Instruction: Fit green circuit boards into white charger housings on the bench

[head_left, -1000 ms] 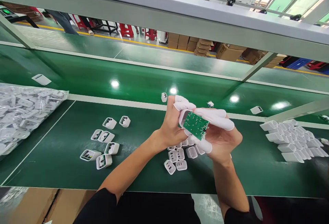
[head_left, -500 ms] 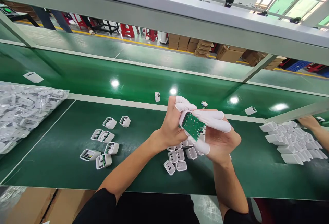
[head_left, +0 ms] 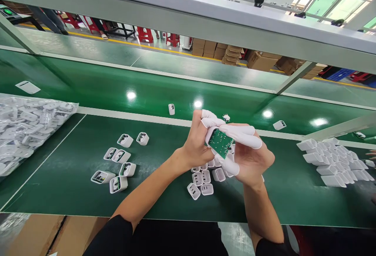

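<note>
Both hands meet over the middle of the green table, with white covers on several fingers. My left hand [head_left: 199, 142] is closed around a white plastic charger housing [head_left: 209, 134], mostly hidden by the fingers. My right hand [head_left: 249, 150] pinches a green circuit board [head_left: 219, 143], whose soldered face is turned toward me. The board's far end is at the mouth of the housing; how far it reaches inside I cannot tell. Below the hands stand several empty white housings [head_left: 207, 189], partly covered by my right hand. To the left are several housings with boards inside [head_left: 119, 184].
A clear bag of white plastic parts [head_left: 35, 126] lies at the left. Rows of white housings [head_left: 331, 169] stand at the right, near a co-worker's fingers [head_left: 372, 154] at the edge. Beyond a pale rail, a green conveyor belt [head_left: 147, 103] carries scattered pieces.
The pieces on the belt have shifted left. The co-worker's hand at the right has drawn back from the belt. My hands and the board have barely moved.
</note>
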A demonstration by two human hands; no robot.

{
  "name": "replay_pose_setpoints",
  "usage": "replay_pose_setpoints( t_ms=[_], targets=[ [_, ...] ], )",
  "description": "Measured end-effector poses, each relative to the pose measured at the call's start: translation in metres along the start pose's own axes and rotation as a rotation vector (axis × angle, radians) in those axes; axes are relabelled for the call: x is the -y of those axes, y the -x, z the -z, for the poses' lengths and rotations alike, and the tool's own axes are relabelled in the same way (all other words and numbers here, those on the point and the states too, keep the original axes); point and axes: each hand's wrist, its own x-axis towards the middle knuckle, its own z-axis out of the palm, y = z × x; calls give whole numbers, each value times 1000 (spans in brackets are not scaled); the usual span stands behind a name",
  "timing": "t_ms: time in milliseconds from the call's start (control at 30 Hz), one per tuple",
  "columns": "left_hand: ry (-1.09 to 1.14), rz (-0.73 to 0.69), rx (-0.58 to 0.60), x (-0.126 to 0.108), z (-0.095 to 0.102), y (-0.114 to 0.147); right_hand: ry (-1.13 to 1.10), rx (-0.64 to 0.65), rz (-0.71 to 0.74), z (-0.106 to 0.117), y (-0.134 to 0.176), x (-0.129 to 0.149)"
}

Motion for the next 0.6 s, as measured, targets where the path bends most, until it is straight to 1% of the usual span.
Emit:
replay_pose_setpoints(
  t_ms=[67,200,367,467,600],
  targets=[
    [-18,6,3,0,0,0,8,-5,1,0,1,-2],
    [-8,21,12,-1,0,0,47,32,-8,0,1,-4],
    [50,79,-8,-3,-2,-1,262,61,-10,2,-2,-4],
    [67,192,-13,-3,0,-3,341,86,41,9,-6,-1],
    [181,405,89,-5,8,-9,441,214,144,23,-13,5]
  ],
)
